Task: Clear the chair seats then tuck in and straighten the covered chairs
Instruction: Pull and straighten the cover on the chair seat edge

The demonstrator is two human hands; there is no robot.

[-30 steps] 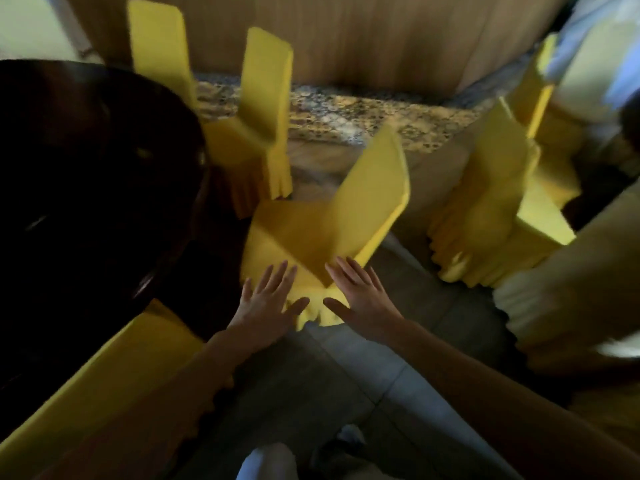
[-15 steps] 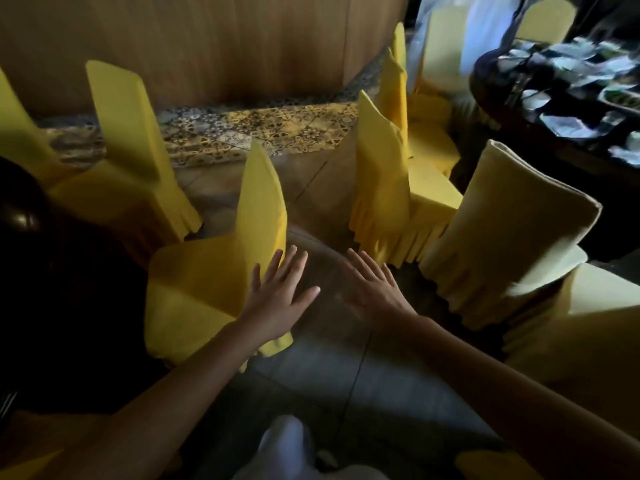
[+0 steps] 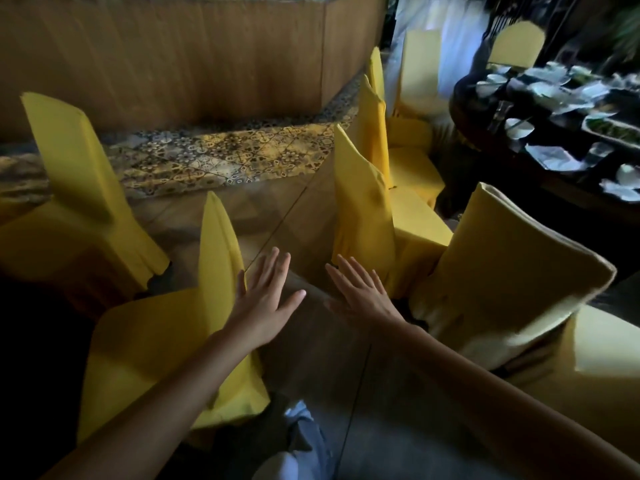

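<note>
- Both hands out, flat, fingers spread: left hand (image 3: 266, 299) over back edge of near chair (image 3: 166, 341); right hand (image 3: 363, 296) in the gap, just short of mid chair (image 3: 367, 216).
- Grip: neither hand clenched or grasping anything; both palms released. Can't tell if left palm touches the cover or just hovers in front of it.
- Chairs, all in yellow covers, stand scattered at odd angles on the floor (image 3: 311, 358). Near chair at lower left w/ seat toward a dark area at frame left; left chair (image 3: 79, 202) beyond it; mid chair faces right; right chair (image 3: 512, 271) back-on, close to the laden bench (image 3: 554, 133).
- Seats in view look bare, so clearing looks done here; judged step: straightening & tucking in.
- Risks: pushing high on a backrest w/ flat palm could tip a chair or drag the loose cover askew instead of moving the frame.
- Chairs near each other; shoving one may knock mid chair into right chair, then into bench w/ dishes.
- Cover hems hang to the floor; could snag under legs or feet. Dim light, blur hide the legs.
</note>
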